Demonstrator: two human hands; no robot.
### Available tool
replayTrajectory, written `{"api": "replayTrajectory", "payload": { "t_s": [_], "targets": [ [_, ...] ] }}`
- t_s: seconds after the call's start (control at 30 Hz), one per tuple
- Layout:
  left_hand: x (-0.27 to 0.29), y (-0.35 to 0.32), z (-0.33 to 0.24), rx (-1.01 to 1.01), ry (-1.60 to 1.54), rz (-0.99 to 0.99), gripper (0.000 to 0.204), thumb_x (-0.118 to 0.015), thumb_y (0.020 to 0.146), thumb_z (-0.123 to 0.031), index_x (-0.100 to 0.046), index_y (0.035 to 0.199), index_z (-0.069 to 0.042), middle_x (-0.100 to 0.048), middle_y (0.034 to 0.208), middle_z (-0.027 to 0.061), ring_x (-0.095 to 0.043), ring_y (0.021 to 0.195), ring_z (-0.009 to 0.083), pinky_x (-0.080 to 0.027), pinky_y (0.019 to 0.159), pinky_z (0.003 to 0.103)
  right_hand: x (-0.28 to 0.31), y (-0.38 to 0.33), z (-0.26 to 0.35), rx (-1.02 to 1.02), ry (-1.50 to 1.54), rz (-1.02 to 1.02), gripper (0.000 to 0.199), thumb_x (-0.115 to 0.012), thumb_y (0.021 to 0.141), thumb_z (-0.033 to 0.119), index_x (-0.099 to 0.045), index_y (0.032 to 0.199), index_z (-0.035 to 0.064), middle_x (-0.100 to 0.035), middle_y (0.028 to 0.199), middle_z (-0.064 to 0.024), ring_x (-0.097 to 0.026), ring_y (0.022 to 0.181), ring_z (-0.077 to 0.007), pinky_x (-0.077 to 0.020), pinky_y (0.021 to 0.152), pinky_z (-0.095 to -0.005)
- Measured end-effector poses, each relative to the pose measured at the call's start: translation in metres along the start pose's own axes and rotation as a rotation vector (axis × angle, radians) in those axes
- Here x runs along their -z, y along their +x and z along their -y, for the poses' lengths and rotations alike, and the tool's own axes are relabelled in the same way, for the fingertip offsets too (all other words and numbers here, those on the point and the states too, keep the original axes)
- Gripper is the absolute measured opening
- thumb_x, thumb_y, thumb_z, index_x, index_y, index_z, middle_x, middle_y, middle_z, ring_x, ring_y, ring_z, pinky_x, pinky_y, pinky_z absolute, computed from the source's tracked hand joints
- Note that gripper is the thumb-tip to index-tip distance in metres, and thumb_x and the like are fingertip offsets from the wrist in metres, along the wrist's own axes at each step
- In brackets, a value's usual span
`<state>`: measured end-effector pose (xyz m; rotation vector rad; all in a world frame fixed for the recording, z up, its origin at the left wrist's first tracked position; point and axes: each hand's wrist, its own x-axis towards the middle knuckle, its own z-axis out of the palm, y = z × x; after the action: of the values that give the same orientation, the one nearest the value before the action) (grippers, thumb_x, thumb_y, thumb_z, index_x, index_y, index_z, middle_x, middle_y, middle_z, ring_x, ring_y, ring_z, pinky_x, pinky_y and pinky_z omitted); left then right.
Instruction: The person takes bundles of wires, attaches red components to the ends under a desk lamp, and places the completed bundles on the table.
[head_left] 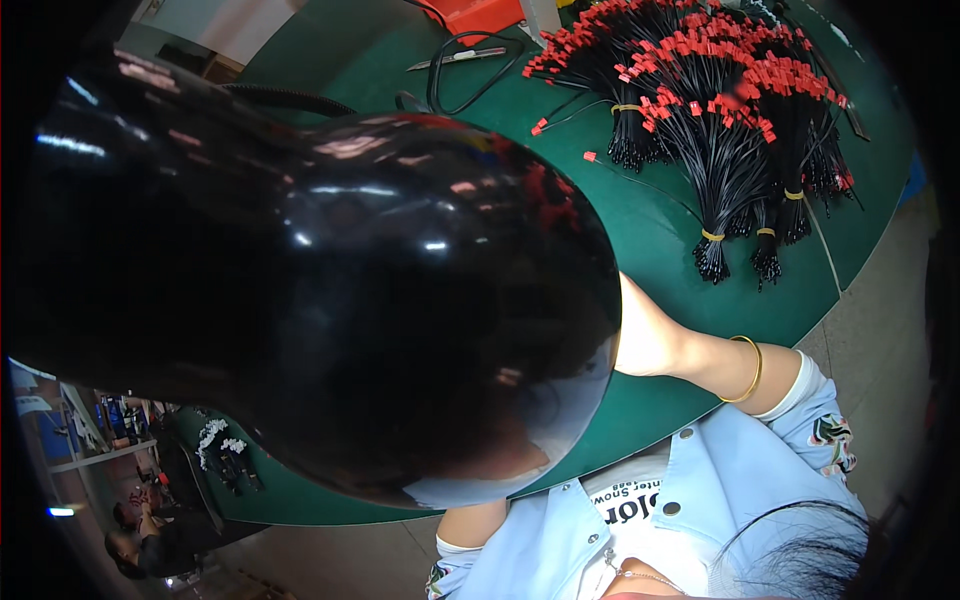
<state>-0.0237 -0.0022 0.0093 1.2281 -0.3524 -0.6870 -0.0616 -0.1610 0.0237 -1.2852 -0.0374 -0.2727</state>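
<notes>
A large glossy black bell-shaped cover point(400, 280), which looks like a lamp shade, fills the left and middle of the view. It hides the work area behind it. My right hand point(643, 330) shows only as the wrist and heel of the palm at the cover's right edge; a gold bangle point(752, 370) sits on that forearm. The fingers, and anything in them, are hidden. Of my left arm point(475, 522) only a short stretch of forearm appears below the cover, and its hand is out of sight behind it.
Tied bundles of black cables point(715, 190) with red connectors lie heaped on the green table point(590, 195) at the far right. A pen-like tool point(460, 58), a black cord and a red bin point(478, 15) are at the far edge. Another person point(150, 540) works at lower left.
</notes>
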Motion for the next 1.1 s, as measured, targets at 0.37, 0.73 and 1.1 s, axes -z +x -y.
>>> {"api": "replayTrajectory", "payload": {
  "t_s": [0.37, 0.73, 1.1],
  "targets": [
    [0.002, -0.003, 0.004, -0.132, 0.05, -0.272, 0.029, -0.049, 0.075, 0.005, -0.047, 0.104, 0.005, -0.054, 0.095, 0.0115, -0.053, 0.088, 0.018, -0.041, 0.079, 0.029, 0.0, -0.001, 0.004, 0.042, 0.003, -0.008, 0.024, -0.063, 0.073, 0.013, -0.055, 0.092, -0.0001, -0.055, 0.079, -0.006, -0.053, 0.073, -0.01, -0.0436, 0.068, -0.0238],
    [-0.003, -0.001, 0.002, -0.117, -0.013, -0.31, 0.028, -0.05, 0.073, 0.002, -0.046, 0.101, 0.003, -0.049, 0.091, 0.0093, -0.047, 0.082, 0.017, -0.038, 0.074, 0.03, 0.002, -0.002, 0.004, 0.044, 0.011, -0.023, 0.021, -0.061, 0.075, 0.01, -0.057, 0.091, -0.0025, -0.058, 0.079, -0.0069, -0.055, 0.074, -0.0104, -0.0449, 0.071, -0.0251],
    [-0.002, -0.001, 0.0, -0.048, -0.029, -0.117, 0.029, -0.051, 0.074, 0.002, -0.046, 0.102, 0.004, -0.053, 0.089, 0.0107, -0.052, 0.075, 0.0176, -0.042, 0.068, 0.028, 0.005, -0.002, 0.007, 0.043, -0.046, 0.013, 0.023, -0.061, 0.075, 0.009, -0.056, 0.093, -0.0042, -0.059, 0.08, -0.0082, -0.057, 0.071, -0.0118, -0.0459, 0.069, -0.0246]
  ]
}}
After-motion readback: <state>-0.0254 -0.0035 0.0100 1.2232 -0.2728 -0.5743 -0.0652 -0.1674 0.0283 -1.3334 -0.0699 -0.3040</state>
